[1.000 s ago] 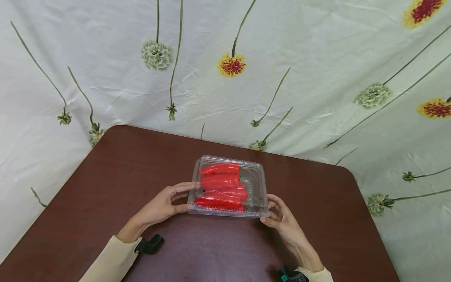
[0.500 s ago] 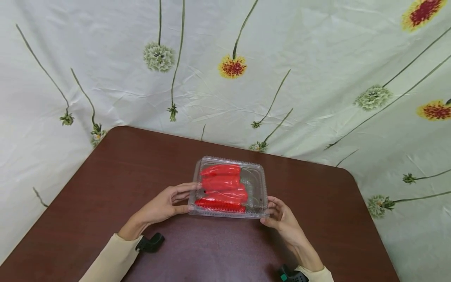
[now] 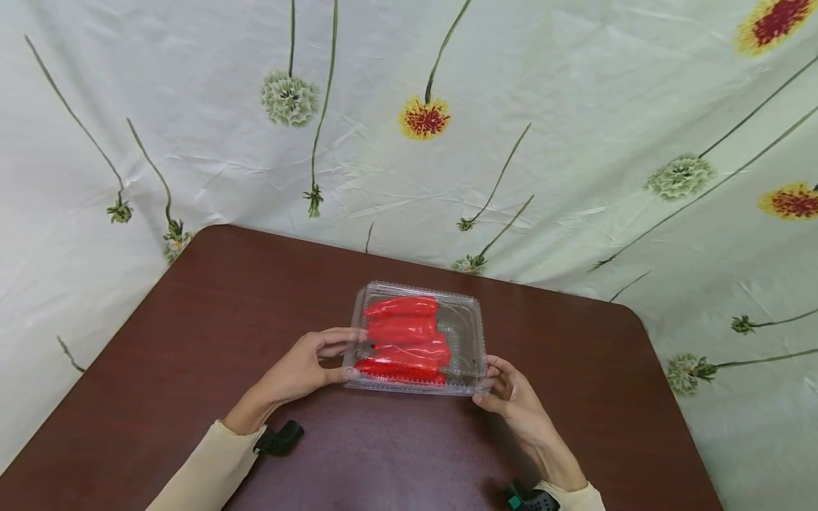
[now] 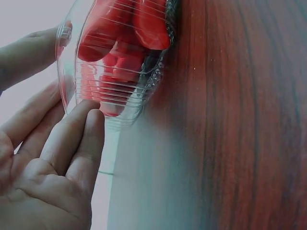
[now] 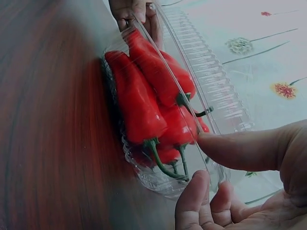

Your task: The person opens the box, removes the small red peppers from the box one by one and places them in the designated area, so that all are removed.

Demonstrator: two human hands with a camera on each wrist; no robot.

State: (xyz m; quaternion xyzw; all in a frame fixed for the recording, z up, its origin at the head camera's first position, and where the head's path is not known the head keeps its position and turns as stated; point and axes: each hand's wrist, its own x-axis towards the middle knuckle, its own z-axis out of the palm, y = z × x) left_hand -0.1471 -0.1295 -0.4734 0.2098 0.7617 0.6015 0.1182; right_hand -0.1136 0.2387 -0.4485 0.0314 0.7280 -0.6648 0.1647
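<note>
A clear plastic clamshell box [image 3: 465, 337] with a ridged rim lies on the table, its lid down over several red peppers [image 3: 402, 328]. Green stems [image 5: 160, 163] show inside it in the right wrist view. At the box's left side my left hand [image 3: 300, 365] holds the near corner, thumb at the front rim and fingers along the side. My right hand [image 3: 520, 408] pinches the near right corner, its thumb [image 5: 242, 149] on the rim and fingertips below. In the left wrist view two fingers [image 4: 88, 139] reach to the box's ribbed wall.
The dark reddish-brown table [image 3: 275, 284] stretches out on both sides of the box. Behind and to the right hangs a pale cloth [image 3: 562, 142] printed with flowers. Black straps with devices [image 3: 279, 438] sit on both wrists.
My left hand and forearm have shifted slightly to the right, the thumb a little further onto the box's front rim. The right hand and the box stay almost where they were.
</note>
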